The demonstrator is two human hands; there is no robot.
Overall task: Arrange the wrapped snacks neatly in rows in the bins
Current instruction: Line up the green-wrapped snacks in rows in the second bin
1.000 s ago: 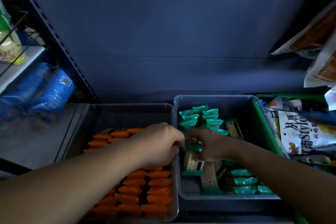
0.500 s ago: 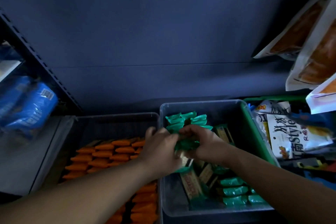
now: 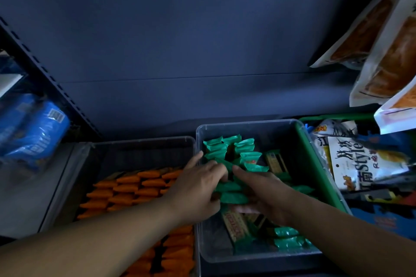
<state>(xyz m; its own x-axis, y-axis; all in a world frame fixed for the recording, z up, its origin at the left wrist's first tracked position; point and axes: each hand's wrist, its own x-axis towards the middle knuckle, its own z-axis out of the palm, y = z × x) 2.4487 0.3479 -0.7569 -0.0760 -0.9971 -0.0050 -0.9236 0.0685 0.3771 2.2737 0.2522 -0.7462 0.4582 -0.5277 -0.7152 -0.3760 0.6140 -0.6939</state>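
Note:
Two clear plastic bins stand side by side on a shelf. The left bin (image 3: 144, 141) holds orange wrapped snacks (image 3: 135, 186) in rows. The right bin (image 3: 247, 124) holds green wrapped snacks (image 3: 231, 146) stacked at the back, more green ones (image 3: 290, 238) at the front right, and tan bars (image 3: 235, 225) lying loose. Over the right bin both my hands hold a small stack of green snacks (image 3: 231, 195) between them. My left hand (image 3: 198, 186) grips its left side, and my right hand (image 3: 263, 193) cups it from the right and below.
A green crate (image 3: 315, 164) with large snack bags (image 3: 360, 164) sits right of the bins. Orange pouches (image 3: 382, 51) hang at the upper right. Blue packets (image 3: 29, 132) lie beyond a black shelf upright (image 3: 51, 81) at left. A dark back panel rises behind.
Both hands moved toward the back of the right bin, carrying the green snacks closer to the stacked rows. The camera view shifted slightly rightward.

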